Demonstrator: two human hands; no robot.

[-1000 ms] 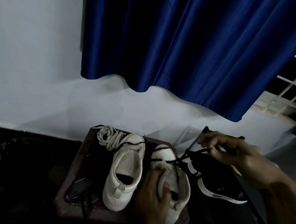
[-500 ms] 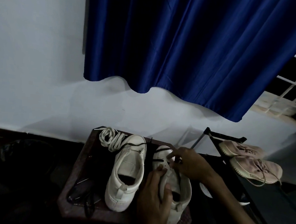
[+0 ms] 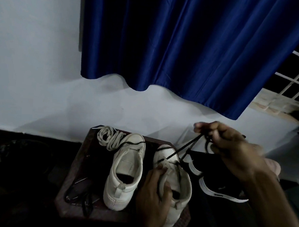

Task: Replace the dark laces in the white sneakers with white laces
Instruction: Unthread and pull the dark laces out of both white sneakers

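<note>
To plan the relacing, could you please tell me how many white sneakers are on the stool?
2. The left sneaker stands on the stool; the right sneaker beside it is gripped by the left hand. None looks hidden.

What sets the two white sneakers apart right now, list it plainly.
The sneaker by the white laces stands untouched; the other sneaker is gripped by the left hand. The first has only a loose dark strand across its toe; the second's dark lace is threaded near the toe, pulled taut by the right hand. Both are white, heels toward the camera, on one stand.
</note>
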